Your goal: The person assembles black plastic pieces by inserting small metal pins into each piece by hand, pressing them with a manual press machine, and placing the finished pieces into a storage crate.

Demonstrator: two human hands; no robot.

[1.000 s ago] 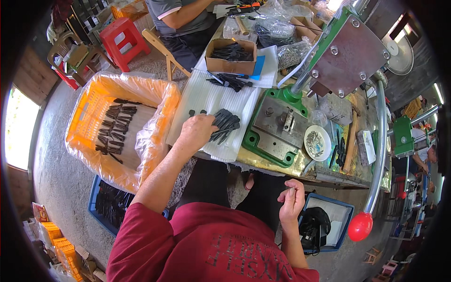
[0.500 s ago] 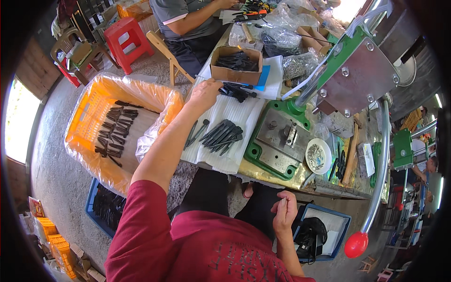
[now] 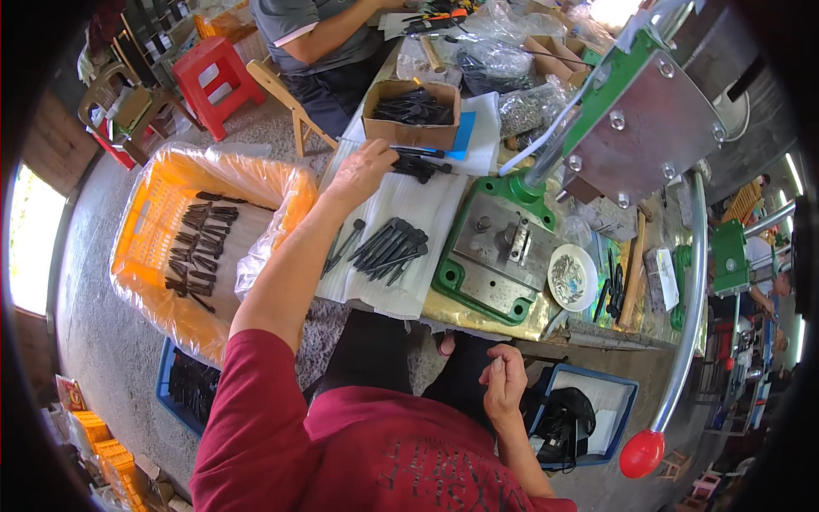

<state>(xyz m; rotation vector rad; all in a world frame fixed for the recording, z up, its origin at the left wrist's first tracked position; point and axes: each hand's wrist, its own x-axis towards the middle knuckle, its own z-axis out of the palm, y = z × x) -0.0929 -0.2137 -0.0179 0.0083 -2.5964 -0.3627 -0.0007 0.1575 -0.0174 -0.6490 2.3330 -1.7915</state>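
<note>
My left hand is stretched far forward over a white foam sheet, its fingers closed on a thin dark rod-like part beside a small pile of similar parts in front of a cardboard box of dark parts. A bundle of black tools lies on the sheet nearer to me. My right hand is low by my lap below the bench edge, fingertips pinched together; whether they hold anything I cannot tell.
A green hand press with a grey plate and red-knobbed lever stands right. An orange crate lined with plastic holds dark parts at left. A blue bin sits below right. Another person sits across.
My left hand has moved from the tool bundle forward to the pile by the cardboard box and closed on a thin part. My right hand stayed near my lap.
</note>
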